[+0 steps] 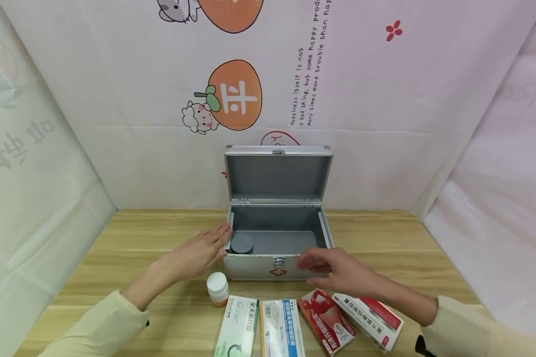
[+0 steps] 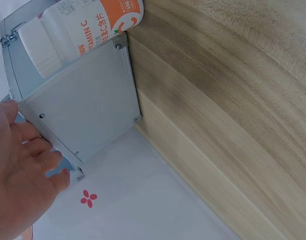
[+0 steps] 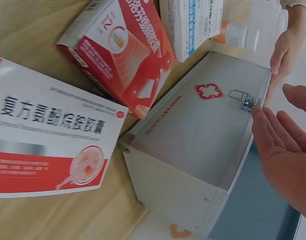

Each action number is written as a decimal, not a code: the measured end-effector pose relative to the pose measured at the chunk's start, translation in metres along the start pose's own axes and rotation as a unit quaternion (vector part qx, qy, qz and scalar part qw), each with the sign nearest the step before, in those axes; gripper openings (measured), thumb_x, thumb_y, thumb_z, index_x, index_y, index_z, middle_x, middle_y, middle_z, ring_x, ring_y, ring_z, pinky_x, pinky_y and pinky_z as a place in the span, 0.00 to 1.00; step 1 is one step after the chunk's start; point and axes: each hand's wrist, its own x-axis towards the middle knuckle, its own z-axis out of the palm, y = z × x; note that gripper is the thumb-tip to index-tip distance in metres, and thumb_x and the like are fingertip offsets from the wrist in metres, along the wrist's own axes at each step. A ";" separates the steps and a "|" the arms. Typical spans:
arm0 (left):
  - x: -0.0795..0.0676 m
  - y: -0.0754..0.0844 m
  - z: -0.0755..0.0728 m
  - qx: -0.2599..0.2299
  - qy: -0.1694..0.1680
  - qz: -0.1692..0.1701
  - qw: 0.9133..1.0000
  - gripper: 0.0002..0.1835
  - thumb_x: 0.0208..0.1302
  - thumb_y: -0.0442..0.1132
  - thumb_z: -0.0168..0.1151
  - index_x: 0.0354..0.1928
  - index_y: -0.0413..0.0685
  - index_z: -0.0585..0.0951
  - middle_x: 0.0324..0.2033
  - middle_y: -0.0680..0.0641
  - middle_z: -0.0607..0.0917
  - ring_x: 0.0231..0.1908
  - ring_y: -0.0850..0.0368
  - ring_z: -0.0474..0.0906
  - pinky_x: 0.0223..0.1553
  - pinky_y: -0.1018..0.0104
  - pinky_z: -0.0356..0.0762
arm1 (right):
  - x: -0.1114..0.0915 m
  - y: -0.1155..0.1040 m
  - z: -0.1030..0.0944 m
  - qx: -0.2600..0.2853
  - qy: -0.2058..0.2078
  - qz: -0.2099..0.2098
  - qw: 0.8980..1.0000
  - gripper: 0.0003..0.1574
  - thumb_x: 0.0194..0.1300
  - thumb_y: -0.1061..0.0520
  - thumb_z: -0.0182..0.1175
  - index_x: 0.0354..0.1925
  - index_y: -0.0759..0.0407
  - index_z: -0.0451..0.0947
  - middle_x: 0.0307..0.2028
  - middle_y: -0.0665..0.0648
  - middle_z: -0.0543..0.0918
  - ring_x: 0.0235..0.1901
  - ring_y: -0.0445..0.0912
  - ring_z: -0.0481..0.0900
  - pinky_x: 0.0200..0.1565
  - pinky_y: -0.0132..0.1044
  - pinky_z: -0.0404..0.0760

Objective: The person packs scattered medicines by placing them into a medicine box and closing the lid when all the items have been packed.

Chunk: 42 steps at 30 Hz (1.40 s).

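A silver first-aid case (image 1: 254,267) with a red cross stands on the table, its lid (image 1: 278,177) raised and its grey inside showing. A round grey piece (image 1: 242,244) sits in its front left corner. My left hand (image 1: 203,252) rests against the case's left rim with fingers extended. In the left wrist view those fingers lie at the edge of the side wall (image 2: 85,102). My right hand (image 1: 335,267) is at the front wall, fingers loosely bent and fingertips near the metal latch (image 3: 246,100); nothing is held in it.
Before the case stand a white-capped vitamin C bottle (image 1: 217,287), a green-and-white medicine box (image 1: 237,325), a blue-and-white box (image 1: 282,327), a red box (image 1: 326,320) and a white-and-red box (image 1: 369,320). A printed cloth (image 1: 362,163) hangs behind.
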 end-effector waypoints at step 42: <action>-0.001 -0.002 0.004 -0.010 0.004 -0.002 1.000 0.33 0.80 0.50 0.43 0.76 0.37 0.56 0.78 0.38 0.53 0.77 0.41 0.52 0.74 0.42 0.57 | -0.095 0.063 0.007 -0.077 0.110 0.139 0.981 0.25 0.58 0.57 0.72 0.53 0.60 0.79 0.51 0.59 0.85 0.51 0.58 0.84 0.49 0.43 0.86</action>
